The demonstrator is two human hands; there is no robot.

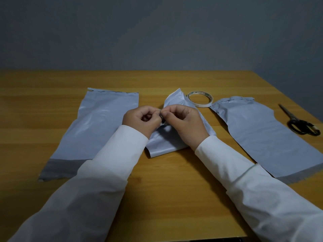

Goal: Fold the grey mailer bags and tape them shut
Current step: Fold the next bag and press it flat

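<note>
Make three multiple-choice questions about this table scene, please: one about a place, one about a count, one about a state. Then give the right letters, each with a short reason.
1. Where does the tape roll lie?
A. On the left bag
B. On the wooden table, just beyond the middle bag
C. Under the scissors

2. How many grey mailer bags are on the table?
A. Two
B. Three
C. Five

3. What is the state of the middle bag?
A. Flat and untouched
B. Crumpled, pinched by both hands
C. Cut in two

Answers:
1 B: the roll lies flat on the wood, behind the middle bag's raised tip.
2 B: a left bag, the middle bag and a right bag show.
3 B: the left hand and right hand pinch it where their fingertips meet; the scissors lie apart at the right.
</note>
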